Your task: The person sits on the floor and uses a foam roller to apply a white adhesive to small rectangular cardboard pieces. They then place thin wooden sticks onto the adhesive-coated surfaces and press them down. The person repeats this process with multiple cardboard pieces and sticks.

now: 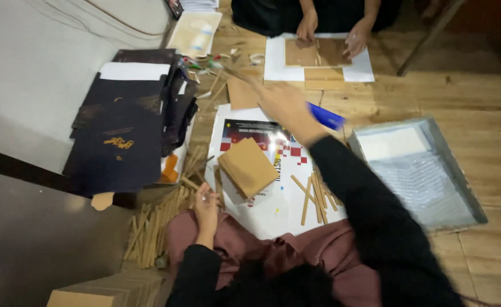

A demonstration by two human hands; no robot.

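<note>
My left hand (206, 208) rests near my knee, fingers curled around a small pale object that I cannot make out. My right hand (284, 105) reaches forward over the floor, blurred by motion, holding a thin stick-like tool (234, 73) that points toward the far left. Just behind my wrist lies a blue object (325, 117). A stack of brown cardboard squares (247, 166) sits on a white printed poster (279, 199) in front of me, with loose cardboard strips (317, 196) beside it.
A pile of dark covers with gold lettering (122, 133) lies at left. More strips (151, 227) are by my left knee. A grey tray (427, 176) holding white foam sits at right. Opposite, another person's hands (330, 35) press cardboard on white paper.
</note>
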